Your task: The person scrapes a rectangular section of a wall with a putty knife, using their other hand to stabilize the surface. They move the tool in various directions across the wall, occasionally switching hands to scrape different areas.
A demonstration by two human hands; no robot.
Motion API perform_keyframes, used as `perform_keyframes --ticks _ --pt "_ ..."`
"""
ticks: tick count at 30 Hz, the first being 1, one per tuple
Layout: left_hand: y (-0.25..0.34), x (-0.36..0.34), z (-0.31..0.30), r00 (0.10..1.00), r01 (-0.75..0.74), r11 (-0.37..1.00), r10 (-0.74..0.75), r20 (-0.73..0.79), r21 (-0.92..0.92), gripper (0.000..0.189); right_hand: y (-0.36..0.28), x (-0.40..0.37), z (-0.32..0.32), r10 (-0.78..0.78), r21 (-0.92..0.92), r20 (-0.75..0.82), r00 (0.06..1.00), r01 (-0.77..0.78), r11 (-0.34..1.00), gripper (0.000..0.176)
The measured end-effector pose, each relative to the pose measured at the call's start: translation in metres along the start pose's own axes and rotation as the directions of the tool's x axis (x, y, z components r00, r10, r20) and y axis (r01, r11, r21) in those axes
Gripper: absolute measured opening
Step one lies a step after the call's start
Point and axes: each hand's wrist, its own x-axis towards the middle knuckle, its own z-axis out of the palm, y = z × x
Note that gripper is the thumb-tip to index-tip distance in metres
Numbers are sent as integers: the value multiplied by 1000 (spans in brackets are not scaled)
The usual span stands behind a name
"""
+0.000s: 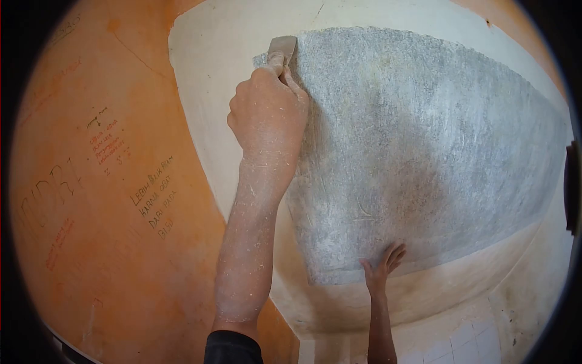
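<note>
one wall [103,255], orange, filling the left side; cracked at the far end, marked with black handwriting [154,197] and smaller red handwriting [109,145].

one grey patch [388,133], broad and rough-textured, across the middle and right; its far edge curved and ragged, its near edge close to straight. a soft dark shadow [418,182] lies over its middle.

one off-white border [203,91], smooth, between the orange wall and the patch, running on along the patch's far edge.

one left forearm [248,255], dusted with pale specks, reaching up from the near side over the border and the patch's left edge; dark sleeve [233,349] at its near end.

one left hand [270,112], back toward the viewer, closed around a putty knife, one finger laid along the blade.

one set of pale tiles [464,343], near side, right of the right forearm [380,327].

one right hand [385,264], empty, thumb held out from the other fingers, at the near edge of the patch, well apart from the left hand; whether the palm presses on it, cannot tell.

one dark object [571,188], at the far right margin, cut off; kind cannot be told.

one putty knife [283,46], flat greyish blade, at the patch's far left corner, where grey meets off-white; handle hidden in the left hand.
</note>
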Motion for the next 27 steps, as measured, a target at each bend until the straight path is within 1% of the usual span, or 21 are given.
perform_keyframes --ticks 2,4,5,6,7,8,9,11,13,14,15,16,17,19,20,21,23,24,25,26,27 --pt "2 -8 -7 1000 9 1000 -10 16 25 33 9 -6 -2 19 4 45 999 -19 1000 122" --pt "0 -14 -15 991 33 995 -44 128 92 34 18 -10 -3 31 20 93 995 -33 999 125" --pt "-1 -11 -9 992 30 994 -42 118 105 34 25 -9 -3 24 7 134 991 -25 1000 129" --pt "-7 -10 1 999 13 999 -14 42 30 33 32 -12 -2 21 -10 177 984 -19 1000 133" --pt "-9 -8 6 999 -10 999 8 -37 -48 32 35 -14 1 16 0 182 983 -17 1000 133" --pt "-7 0 8 999 -7 999 5 -47 -42 32 40 -13 4 -13 -31 199 980 20 999 137" --pt "-1 10 8 999 9 1000 -8 -53 7 34 45 -12 4 -40 -63 220 975 55 996 141" --pt "5 17 3 998 23 997 -18 -65 76 35 56 -9 10 -58 -79 242 969 79 994 143" --pt "2 9 -9 1000 15 999 -15 1 -43 34 63 -14 17 -71 -84 275 959 98 992 145" --pt "-6 -3 -9 1000 19 1000 -19 -6 -24 34 67 -15 18 -107 -106 261 959 138 985 145" --pt "-20 -20 -4 1000 -15 999 15 -15 -33 34 72 -14 19 -144 -127 247 958 180 975 145" --pt "-29 -28 1 998 -54 998 53 -24 -40 34 77 -14 20 -153 -108 254 955 185 977 145" --pt "-30 -27 4 998 -59 998 58 -29 -22 34 82 -16 19 -165 -122 266 950 203 972 144" --pt "-17 -18 5 997 -14 999 11 -75 -41 34 82 -16 25 -181 -125 265 947 220 967 143" --pt "-8 -14 -1 997 82 997 -82 3 1 34 84 -16 25 -195 -133 261 945 235 963 142" --pt "-2 -10 -10 996 86 996 -86 3 8 34 85 -18 23 -203 -143 264 943 247 959 141" --pt "1 -3 -24 962 229 973 -228 151 9 34 79 -17 20 -204 -125 271 941 245 961 140" --pt "-11 -10 -19 986 126 992 -128 109 25 34 80 -16 17 -209 -120 278 937 250 961 138" --pt "-25 -16 -10 986 127 991 -130 105 36 34 83 -17 18 -213 -110 283 935 252 961 138" --pt "-38 -19 3 1000 -14 1000 14 11 20 34 86 -20 21 -222 -132 266 938 263 956 137" --pt "-32 -17 5 984 -159 987 160 -83 15 34 86 -19 24 -229 -154 247 942 272 950 135"
